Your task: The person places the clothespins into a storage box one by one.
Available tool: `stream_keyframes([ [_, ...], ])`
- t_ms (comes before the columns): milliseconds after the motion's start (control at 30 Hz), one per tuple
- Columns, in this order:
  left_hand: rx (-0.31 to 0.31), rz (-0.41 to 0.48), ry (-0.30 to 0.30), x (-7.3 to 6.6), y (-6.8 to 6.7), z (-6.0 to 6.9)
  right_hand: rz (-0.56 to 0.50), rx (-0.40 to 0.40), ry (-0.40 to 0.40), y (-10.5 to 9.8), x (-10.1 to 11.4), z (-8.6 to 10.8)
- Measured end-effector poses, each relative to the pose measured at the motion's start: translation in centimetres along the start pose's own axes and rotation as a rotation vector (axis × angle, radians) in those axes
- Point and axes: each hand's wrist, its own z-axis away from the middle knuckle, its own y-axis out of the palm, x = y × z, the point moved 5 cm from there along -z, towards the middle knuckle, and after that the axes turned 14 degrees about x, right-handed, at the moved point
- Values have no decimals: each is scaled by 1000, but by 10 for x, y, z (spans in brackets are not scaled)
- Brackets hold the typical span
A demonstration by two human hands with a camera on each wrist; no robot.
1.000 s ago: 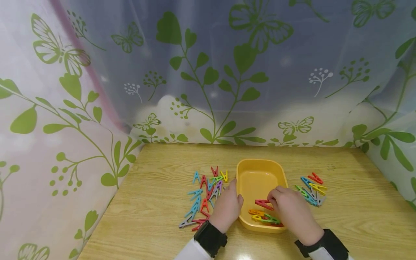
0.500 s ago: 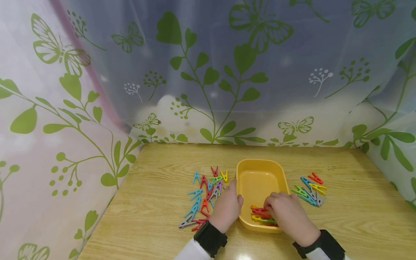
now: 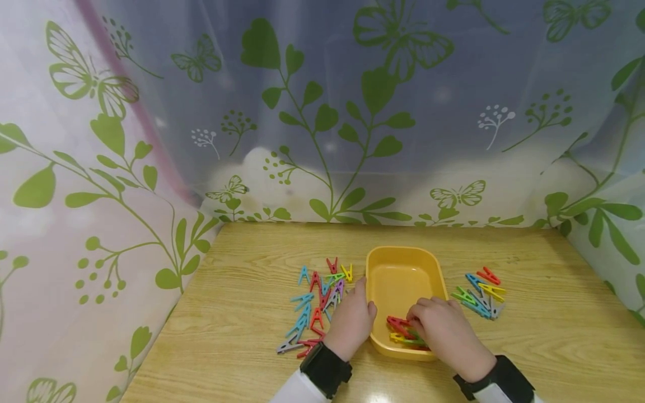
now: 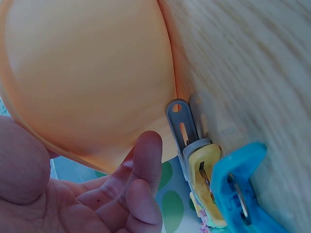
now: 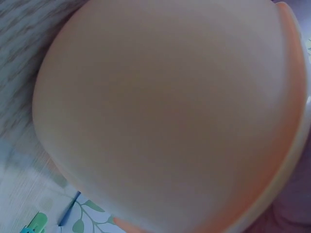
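A yellow plastic basin (image 3: 403,256) stands on the wooden table. My left hand (image 3: 351,320) holds its left rim, thumb over the edge; in the left wrist view the left hand's fingers (image 4: 147,158) lie along the outer wall. Over the basin's near right part, my right hand (image 3: 445,330) pinches a red clothespin (image 3: 398,323) at its right end. Beneath it lie more clothespins, among them a yellow clothespin (image 3: 398,338), partly hidden by the right hand. In the right wrist view the basin wall (image 5: 160,111) fills most of the picture and the fingertips are hidden.
Left of the basin many coloured clothespins lie spread out, such as a blue clothespin (image 3: 303,275) and a grey clothespin (image 3: 288,346). A smaller group with a yellow clothespin (image 3: 492,291) lies to the right. A patterned curtain (image 3: 322,140) hangs behind the table (image 3: 242,291).
My right hand has lowered the red clothespin toward the others in the basin and shifted slightly left. Since half a second ago that clothespin has tilted. The left hand stays at the rim.
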Motion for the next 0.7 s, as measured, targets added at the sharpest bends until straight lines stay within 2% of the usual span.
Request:
stream_keyframes([
  [200,-2,0,9,0,0,0,-5,-61,-31,-8,-3,2],
  [400,1,5,12,-1,-1,0,2,-219,-50,-25,-19,6],
  [500,6,7,6,0,0,0,10,-259,-34,-32,-33,8],
  [700,8,12,-1,1,0,-1,-19,-266,49,-41,-65,9],
])
